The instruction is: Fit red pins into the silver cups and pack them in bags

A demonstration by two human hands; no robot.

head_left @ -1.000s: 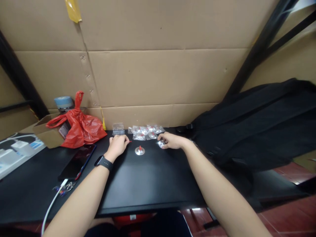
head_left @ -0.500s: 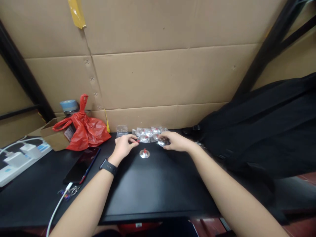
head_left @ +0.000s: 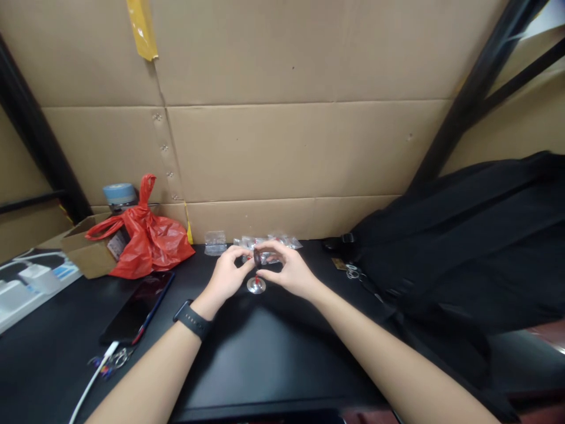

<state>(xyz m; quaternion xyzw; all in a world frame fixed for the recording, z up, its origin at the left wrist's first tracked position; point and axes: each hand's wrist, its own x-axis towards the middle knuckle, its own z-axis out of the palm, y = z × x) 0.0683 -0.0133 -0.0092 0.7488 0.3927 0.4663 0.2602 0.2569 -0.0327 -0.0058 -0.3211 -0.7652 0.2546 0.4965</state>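
My left hand (head_left: pixel 228 277) and my right hand (head_left: pixel 289 272) meet above the black table (head_left: pixel 273 347), fingertips pinched together on a small clear packet (head_left: pixel 260 258) with something red and silver inside. Just below them a small silver disc with a red knob (head_left: pixel 256 285) stands on the table. Behind the hands lies a heap of several similar clear packets (head_left: pixel 282 241). A separate clear packet (head_left: pixel 215 242) lies to the left of the heap. A black watch (head_left: pixel 193 318) is on my left wrist.
A red plastic bag (head_left: pixel 145 241) and an open cardboard box (head_left: pixel 86 253) sit at the left, with a blue-lidded jar (head_left: pixel 118 194) behind. A dark phone (head_left: pixel 135 309), a white cable (head_left: pixel 90 383) and a power strip (head_left: pixel 26 282) lie left. A black bag (head_left: pixel 463 247) fills the right. Cardboard wall (head_left: pixel 286 141) behind.
Both hands have come together from the sides and lifted a small packet above the silver disc. The right hand took it from the heap. The camera shifted slightly.
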